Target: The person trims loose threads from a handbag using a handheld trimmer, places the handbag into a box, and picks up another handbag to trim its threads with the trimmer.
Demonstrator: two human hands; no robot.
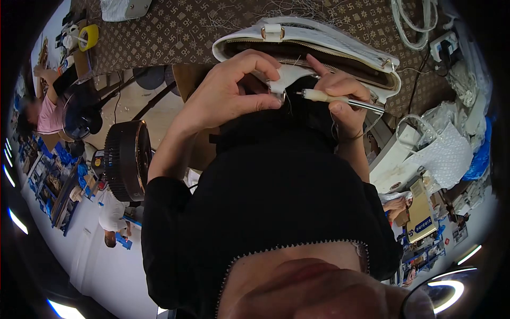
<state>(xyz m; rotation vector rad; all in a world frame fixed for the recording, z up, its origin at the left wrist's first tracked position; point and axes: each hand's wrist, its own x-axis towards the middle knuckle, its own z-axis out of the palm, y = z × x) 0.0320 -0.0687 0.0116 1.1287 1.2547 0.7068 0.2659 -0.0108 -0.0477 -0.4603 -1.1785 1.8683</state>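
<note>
A white handbag lies on the table edge in front of me, its zipped top gaping. My left hand pinches a white strap piece between thumb and fingers, beside the bag's near side. A small metal ring shows at the strap's lower end. In my right hand is a slim pen-like tool with a cream grip and a shiny metal rear end. Its narrow tip points left toward the strap, a little apart from it. Loose thread hangs near both hands.
Brown patterned cloth covers the table, with loose threads scattered on it. Yellow tape sits at the far left. A black fan stands by my left arm. Wrapped white bags crowd the right. Other people are farther off.
</note>
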